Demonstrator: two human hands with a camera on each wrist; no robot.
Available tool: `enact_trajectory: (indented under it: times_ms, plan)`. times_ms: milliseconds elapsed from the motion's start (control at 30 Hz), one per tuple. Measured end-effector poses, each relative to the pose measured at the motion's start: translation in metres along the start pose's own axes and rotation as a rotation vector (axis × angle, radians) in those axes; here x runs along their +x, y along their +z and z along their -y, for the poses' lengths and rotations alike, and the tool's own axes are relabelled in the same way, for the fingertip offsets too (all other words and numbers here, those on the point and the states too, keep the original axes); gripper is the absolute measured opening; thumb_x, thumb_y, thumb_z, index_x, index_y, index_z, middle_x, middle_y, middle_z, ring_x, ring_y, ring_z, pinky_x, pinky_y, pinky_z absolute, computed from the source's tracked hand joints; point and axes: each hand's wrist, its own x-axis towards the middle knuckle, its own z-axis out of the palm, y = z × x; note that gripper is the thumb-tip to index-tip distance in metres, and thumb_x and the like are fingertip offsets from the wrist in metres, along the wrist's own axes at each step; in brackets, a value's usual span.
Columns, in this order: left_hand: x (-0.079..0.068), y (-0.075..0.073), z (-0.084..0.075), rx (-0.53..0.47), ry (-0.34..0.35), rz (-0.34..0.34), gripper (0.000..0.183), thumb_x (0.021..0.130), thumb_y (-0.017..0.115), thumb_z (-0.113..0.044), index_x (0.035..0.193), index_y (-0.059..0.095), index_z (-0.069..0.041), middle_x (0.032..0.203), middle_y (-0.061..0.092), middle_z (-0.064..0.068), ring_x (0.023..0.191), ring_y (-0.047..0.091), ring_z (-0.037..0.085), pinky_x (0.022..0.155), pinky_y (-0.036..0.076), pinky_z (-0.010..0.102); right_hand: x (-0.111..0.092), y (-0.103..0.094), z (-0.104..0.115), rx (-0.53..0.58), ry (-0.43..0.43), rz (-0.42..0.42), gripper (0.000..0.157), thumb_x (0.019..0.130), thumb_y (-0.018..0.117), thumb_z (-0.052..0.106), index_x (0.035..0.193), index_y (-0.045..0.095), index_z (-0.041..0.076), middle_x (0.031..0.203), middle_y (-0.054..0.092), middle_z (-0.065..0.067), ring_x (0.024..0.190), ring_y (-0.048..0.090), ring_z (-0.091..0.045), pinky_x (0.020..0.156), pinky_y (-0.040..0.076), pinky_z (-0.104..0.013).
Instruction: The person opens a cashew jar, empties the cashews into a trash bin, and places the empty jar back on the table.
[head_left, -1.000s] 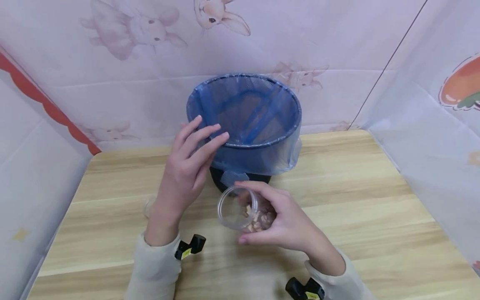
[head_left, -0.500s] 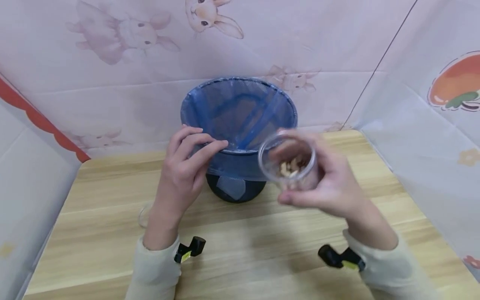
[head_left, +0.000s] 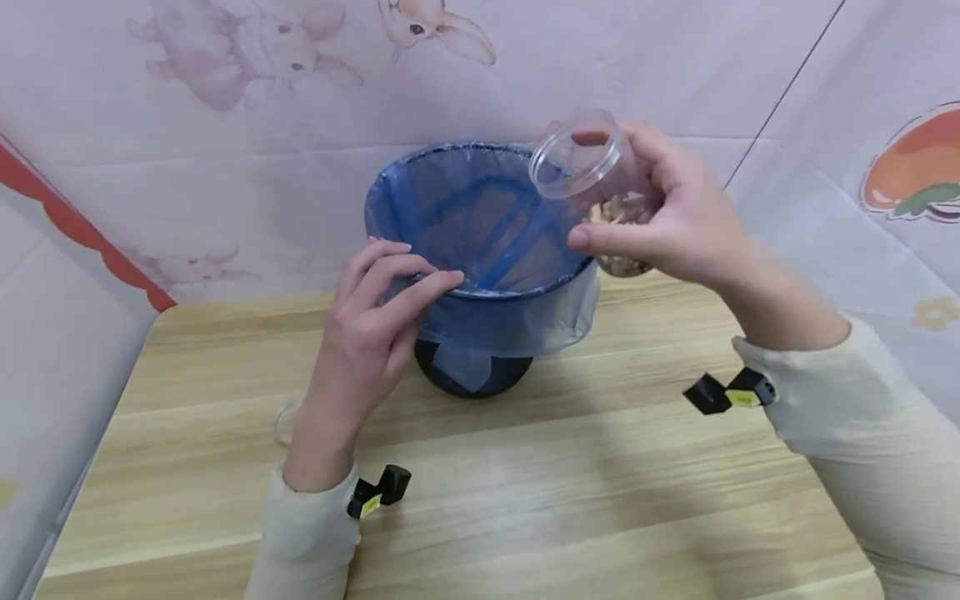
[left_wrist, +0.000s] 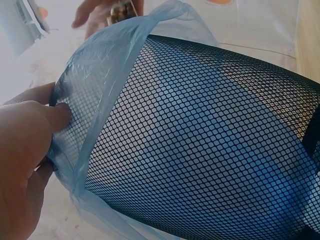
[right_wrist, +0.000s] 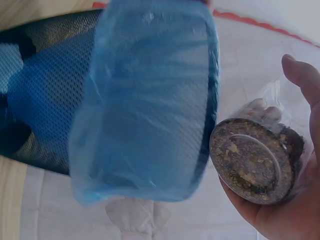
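Observation:
A black mesh wastebasket stands on the wooden table, lined with a blue plastic bag folded over its rim. My left hand pinches the near left part of that rim; in the left wrist view the thumb presses the bag from outside. My right hand grips a clear plastic jar at the right side of the basket's mouth. The jar leans toward the basket, its open mouth facing left. Brown and pale crumbly bits lie low in the jar; its bottom faces the right wrist camera.
A clear round object lies on the table, partly hidden by my left wrist. Printed cloth walls rise behind the basket and along both sides. The basket stands close to the back wall.
My right hand has carried the jar from in front of the wastebasket up and right to its rim. The left fingers have come down onto the rim.

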Motion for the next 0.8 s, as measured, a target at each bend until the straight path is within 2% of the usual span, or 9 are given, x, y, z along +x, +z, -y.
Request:
enact_trajectory:
  times_ms: [167, 367, 533, 800]
  plan:
    - [0.003, 0.002, -0.001, -0.014, 0.002, -0.005, 0.034, 0.101, 0.049, 0.001, 0.117, 0.074, -0.015, 0.107, 0.064, 0.013, 0.119, 0.052, 0.038, 0.115, 0.032, 0.05, 0.017, -0.007, 0.002, -0.1, 0.03, 0.039, 0.073, 0.077, 0.086, 0.008, 0.141, 0.053, 0.02, 0.109, 0.068, -0.012, 0.092, 0.065, -0.024, 0.071, 0.056, -0.023]
    - [0.004, 0.002, -0.001, -0.023, 0.0, -0.029, 0.033, 0.099, 0.05, 0.001, 0.116, 0.075, -0.014, 0.105, 0.063, 0.014, 0.117, 0.052, 0.039, 0.113, 0.033, 0.05, 0.038, -0.015, 0.003, -0.293, 0.019, 0.122, 0.073, 0.076, 0.088, 0.019, 0.14, 0.054, 0.024, 0.104, 0.07, -0.005, 0.088, 0.064, -0.02, 0.07, 0.05, -0.024]
    - [0.004, 0.003, 0.0, -0.025, 0.006, -0.036, 0.035, 0.099, 0.05, 0.003, 0.116, 0.075, -0.014, 0.106, 0.064, 0.015, 0.117, 0.052, 0.04, 0.113, 0.034, 0.049, 0.047, -0.021, 0.002, -0.442, -0.001, 0.166, 0.073, 0.074, 0.09, 0.026, 0.138, 0.056, 0.02, 0.101, 0.069, 0.0, 0.084, 0.064, -0.014, 0.071, 0.05, -0.021]
    - [0.006, 0.003, 0.0, -0.021, 0.003, -0.028, 0.036, 0.098, 0.05, 0.003, 0.117, 0.075, -0.015, 0.106, 0.064, 0.015, 0.118, 0.052, 0.039, 0.113, 0.033, 0.049, 0.052, -0.024, 0.002, -0.539, 0.009, 0.2, 0.078, 0.074, 0.09, 0.034, 0.141, 0.052, 0.02, 0.104, 0.069, 0.0, 0.08, 0.061, -0.013, 0.069, 0.048, -0.019]
